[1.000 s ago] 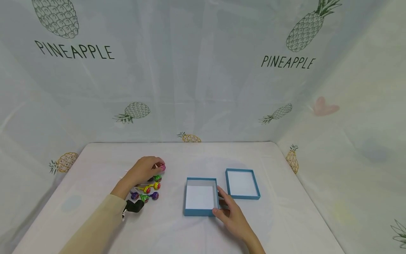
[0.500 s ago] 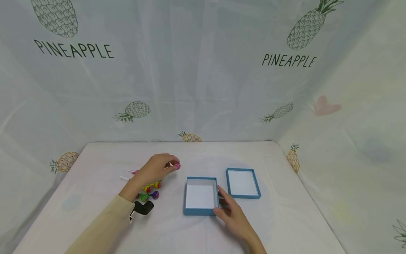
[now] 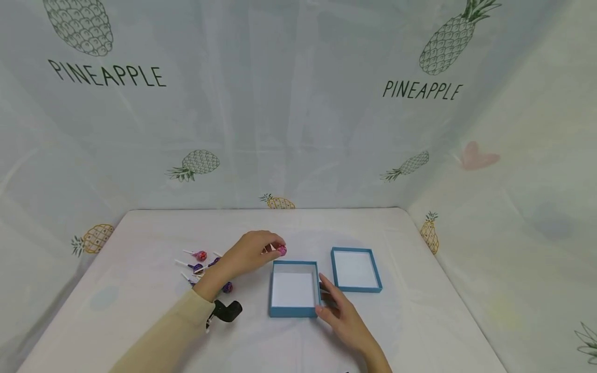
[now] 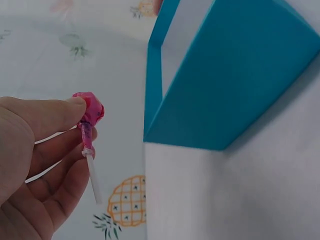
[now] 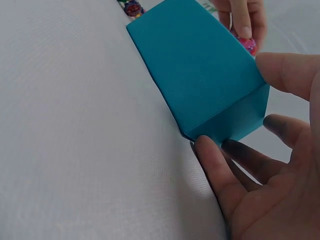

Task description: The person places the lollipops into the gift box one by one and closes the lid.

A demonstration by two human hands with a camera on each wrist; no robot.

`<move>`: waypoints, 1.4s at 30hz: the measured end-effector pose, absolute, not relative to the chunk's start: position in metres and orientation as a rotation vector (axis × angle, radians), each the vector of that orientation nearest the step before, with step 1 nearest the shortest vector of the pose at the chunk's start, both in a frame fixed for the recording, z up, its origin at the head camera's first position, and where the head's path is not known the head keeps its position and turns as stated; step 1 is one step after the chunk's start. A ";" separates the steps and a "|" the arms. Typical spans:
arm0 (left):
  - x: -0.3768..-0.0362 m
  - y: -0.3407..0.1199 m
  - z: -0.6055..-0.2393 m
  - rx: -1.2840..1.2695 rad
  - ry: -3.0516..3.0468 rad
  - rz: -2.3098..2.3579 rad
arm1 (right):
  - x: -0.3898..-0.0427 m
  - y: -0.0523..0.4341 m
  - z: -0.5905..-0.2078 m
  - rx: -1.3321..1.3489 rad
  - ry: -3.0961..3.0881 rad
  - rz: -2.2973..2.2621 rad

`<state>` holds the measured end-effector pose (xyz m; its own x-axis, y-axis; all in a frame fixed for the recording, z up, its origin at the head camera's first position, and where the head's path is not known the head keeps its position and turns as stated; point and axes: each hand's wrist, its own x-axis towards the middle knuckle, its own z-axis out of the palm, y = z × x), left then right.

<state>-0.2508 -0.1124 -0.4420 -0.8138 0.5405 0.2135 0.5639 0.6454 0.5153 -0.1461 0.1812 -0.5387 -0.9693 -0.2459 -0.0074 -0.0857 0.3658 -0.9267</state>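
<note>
I see the left hand (image 3: pixel 249 252) pinching a pink lollipop (image 3: pixel 282 250) by the wrapper between thumb and fingers, its white stick pointing down in the left wrist view. It hangs just beside the far left corner of the open blue box (image 3: pixel 295 311) on the bench (image 3: pixel 420 321). My right hand (image 3: pixel 342 313) lies with fingers straight against the box's right wall, its grip released. The box lid (image 3: pixel 356 288) sits just right of the box. More lollipops (image 3: pixel 199 256) lie behind the left wrist.

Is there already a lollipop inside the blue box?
No, the blue box shows only its bare white floor; the left hand holds the pink lollipop beside it.
</note>
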 end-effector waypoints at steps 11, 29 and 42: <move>-0.244 -0.083 -0.443 -1.051 -2.818 -0.876 | -0.148 0.182 -0.540 -0.309 2.453 -1.669; -0.240 -0.050 -0.456 -1.104 -2.819 -0.717 | -0.149 0.187 -0.546 -0.399 2.449 -1.692; -0.240 -0.038 -0.479 -1.116 -2.783 -0.655 | -0.148 0.188 -0.544 -0.415 2.458 -1.676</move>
